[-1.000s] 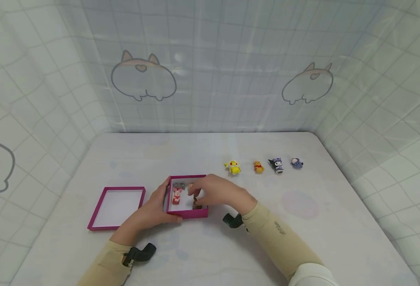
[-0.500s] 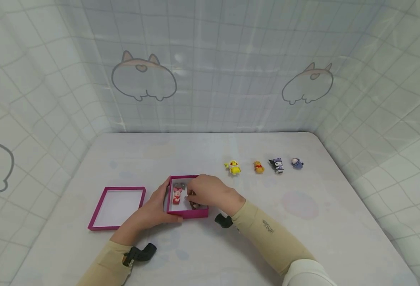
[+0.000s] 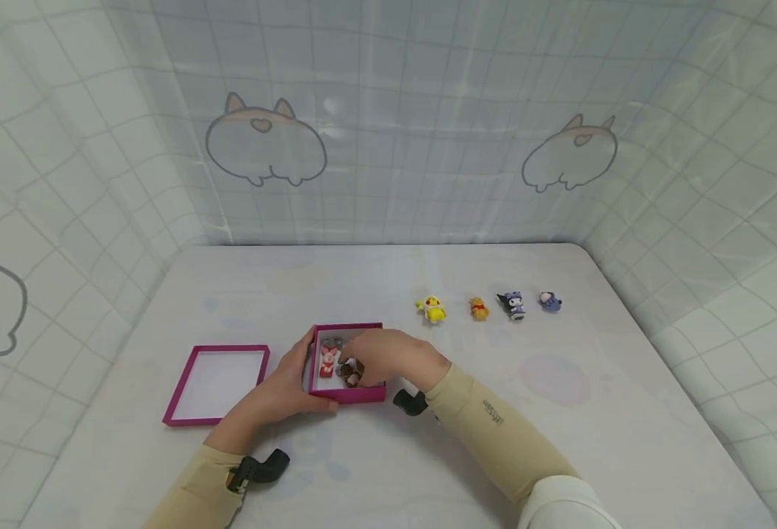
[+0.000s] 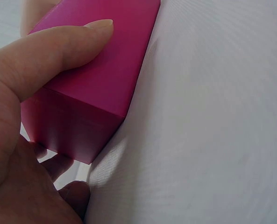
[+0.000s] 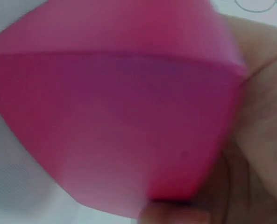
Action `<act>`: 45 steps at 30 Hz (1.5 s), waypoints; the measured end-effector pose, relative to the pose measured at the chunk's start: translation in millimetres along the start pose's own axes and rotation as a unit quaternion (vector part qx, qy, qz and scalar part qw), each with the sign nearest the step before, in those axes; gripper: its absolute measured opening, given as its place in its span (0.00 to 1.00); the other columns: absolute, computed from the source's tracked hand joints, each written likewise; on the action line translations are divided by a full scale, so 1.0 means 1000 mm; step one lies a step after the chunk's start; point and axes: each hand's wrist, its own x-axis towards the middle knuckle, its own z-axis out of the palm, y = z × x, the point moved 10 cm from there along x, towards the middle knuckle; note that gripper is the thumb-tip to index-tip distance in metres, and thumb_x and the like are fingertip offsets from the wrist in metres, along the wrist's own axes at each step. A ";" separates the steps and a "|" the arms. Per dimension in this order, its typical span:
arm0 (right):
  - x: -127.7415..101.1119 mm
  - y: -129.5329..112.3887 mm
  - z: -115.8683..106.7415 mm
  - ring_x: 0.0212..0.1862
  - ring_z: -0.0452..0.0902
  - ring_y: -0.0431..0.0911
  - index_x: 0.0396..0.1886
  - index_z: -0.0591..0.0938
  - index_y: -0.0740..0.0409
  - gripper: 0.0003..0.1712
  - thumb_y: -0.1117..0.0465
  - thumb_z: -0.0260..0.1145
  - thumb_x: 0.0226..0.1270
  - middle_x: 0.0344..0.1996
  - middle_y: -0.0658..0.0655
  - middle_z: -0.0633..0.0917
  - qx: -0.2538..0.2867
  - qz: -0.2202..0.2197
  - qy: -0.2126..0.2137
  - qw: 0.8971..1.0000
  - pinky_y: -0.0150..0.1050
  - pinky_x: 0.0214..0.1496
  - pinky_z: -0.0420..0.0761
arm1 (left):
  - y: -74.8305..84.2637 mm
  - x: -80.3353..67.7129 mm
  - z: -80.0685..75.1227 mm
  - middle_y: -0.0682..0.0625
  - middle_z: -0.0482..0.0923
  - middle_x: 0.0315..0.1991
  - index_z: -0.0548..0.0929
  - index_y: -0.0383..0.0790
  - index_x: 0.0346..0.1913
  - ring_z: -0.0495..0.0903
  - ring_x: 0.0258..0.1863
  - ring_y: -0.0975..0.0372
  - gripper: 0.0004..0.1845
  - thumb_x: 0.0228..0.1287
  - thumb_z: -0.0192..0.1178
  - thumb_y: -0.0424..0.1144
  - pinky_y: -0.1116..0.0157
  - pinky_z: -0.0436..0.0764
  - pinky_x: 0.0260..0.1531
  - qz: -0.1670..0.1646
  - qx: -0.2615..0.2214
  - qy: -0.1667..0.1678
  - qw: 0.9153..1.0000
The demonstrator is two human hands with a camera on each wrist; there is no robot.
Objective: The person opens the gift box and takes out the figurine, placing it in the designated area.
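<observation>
Box: magenta outside, white inside, square-cornered and open at the top; the box [image 3: 360, 397] sits on the counter [image 3: 626, 441] in front of me, a little left of centre.
My left hand: my left hand [image 3: 291, 386] grips the box at its left side, thumb flat along the near wall, the other fingers round the corner.
My right hand: my right hand [image 3: 388, 356] is inside the box over its right half, fingers at the brown figure; whether they pinch it or only touch it, I cannot tell.
Brown figure: the brown figure [image 3: 350, 373] is small and dark with paler patches, low in the box near the front wall, just left of my fingers.
Pink-and-red figure: the pink-and-red figure [image 3: 327, 362] lies in the left half, long-eared, head toward the far wall.
Grey piece: the grey piece [image 3: 331, 343] is above those ears by the far wall, too small to make out.
Lid: the lid [image 3: 198, 422], magenta-rimmed and white within, lies left of the box, apart from it.
Row at right: yellow figure [image 3: 432, 309], orange figure [image 3: 478, 308], black-and-purple figure [image 3: 512, 306], blue figure [image 3: 550, 301].
Hidden: my right fingertips, part of the brown figure and the box's right rim, behind my hand.
Blurred: my right wrist view, mostly magenta wall, cut off at the edges.
</observation>
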 end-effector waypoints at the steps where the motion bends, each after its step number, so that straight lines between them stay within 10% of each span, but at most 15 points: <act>1: 0.001 0.001 0.002 0.36 0.73 0.36 0.53 0.85 0.46 0.19 0.57 0.72 0.62 0.34 0.41 0.81 -0.002 0.005 0.002 1.000 0.32 0.39 0.78 | 0.000 0.000 0.000 0.41 0.45 0.77 0.36 0.50 0.80 0.49 0.73 0.45 0.75 0.36 0.81 0.60 0.37 0.57 0.66 0.000 -0.002 -0.001 1.000; 17: -0.006 0.011 -0.013 0.36 0.74 0.37 0.50 0.83 0.47 0.18 0.53 0.72 0.60 0.33 0.39 0.80 0.095 0.016 0.066 0.993 0.32 0.37 0.77 | 0.004 0.000 0.000 0.42 0.45 0.77 0.36 0.48 0.80 0.48 0.74 0.45 0.75 0.36 0.81 0.59 0.37 0.57 0.66 0.006 -0.010 -0.001 1.000; 45: -0.033 0.050 -0.031 0.39 0.78 0.43 0.59 0.78 0.40 0.29 0.50 0.77 0.57 0.42 0.42 0.82 0.280 0.017 0.164 0.946 0.36 0.37 0.82 | -0.001 0.002 0.000 0.40 0.42 0.78 0.34 0.49 0.79 0.45 0.75 0.43 0.76 0.37 0.79 0.62 0.35 0.56 0.65 -0.008 0.011 -0.005 1.000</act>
